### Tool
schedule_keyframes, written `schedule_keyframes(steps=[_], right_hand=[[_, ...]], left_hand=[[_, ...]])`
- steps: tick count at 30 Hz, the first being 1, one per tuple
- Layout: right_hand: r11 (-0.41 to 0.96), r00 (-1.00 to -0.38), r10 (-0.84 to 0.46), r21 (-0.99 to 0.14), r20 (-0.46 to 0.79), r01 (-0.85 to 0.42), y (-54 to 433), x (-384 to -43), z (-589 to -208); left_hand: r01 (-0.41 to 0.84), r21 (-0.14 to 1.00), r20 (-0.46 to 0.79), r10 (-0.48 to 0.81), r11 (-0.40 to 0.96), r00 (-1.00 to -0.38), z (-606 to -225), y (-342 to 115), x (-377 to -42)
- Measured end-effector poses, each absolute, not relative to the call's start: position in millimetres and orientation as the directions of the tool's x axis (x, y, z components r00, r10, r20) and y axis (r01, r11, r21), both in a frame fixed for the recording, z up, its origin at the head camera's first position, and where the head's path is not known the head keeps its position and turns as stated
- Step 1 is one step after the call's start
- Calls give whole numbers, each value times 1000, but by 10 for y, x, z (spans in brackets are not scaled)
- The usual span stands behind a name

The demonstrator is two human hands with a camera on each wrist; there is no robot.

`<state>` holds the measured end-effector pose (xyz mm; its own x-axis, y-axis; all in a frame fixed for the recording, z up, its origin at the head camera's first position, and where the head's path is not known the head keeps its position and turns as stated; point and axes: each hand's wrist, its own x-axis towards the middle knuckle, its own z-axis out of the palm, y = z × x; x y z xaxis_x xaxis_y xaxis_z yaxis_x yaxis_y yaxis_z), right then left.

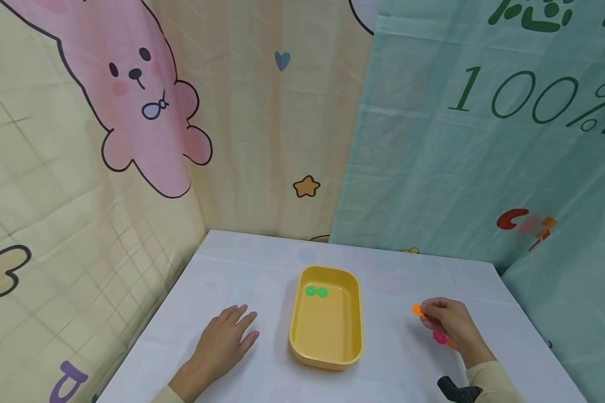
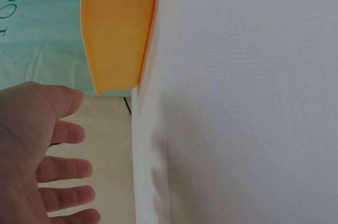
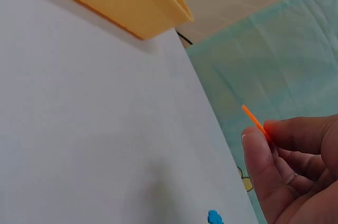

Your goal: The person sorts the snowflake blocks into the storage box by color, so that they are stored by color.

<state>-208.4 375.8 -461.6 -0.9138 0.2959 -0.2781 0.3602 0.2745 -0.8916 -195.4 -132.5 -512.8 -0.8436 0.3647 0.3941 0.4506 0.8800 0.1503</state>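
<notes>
A flat white worktop point(image 1: 252, 257) with a finely woven, cloth-like surface carries an open yellow tray point(image 1: 327, 358), rectangular with rounded corners. Well to the tray's right lie a small round magenta piece point(image 1: 439, 337) and, close beside it, a small orange piece point(image 1: 451, 343), partly hidden. A small, knobbly blue piece point(image 3: 214, 217) also lies there.

I log: left sleeve point(image 1: 167, 396), plain beige, one; right sleeve point(image 1: 499, 383), plain beige, one; black fitting point(image 1: 455, 389), rounded end, against right sleeve, one.
</notes>
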Motion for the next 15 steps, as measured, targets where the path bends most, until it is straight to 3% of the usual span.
schedule_keyframes(steps=[15], right_hand=[[272,-942,250,-917,-225,291,3318,-2344,-4499]], left_hand=[[442,161,386,356,883,-851,-5091,-1343,-1918]])
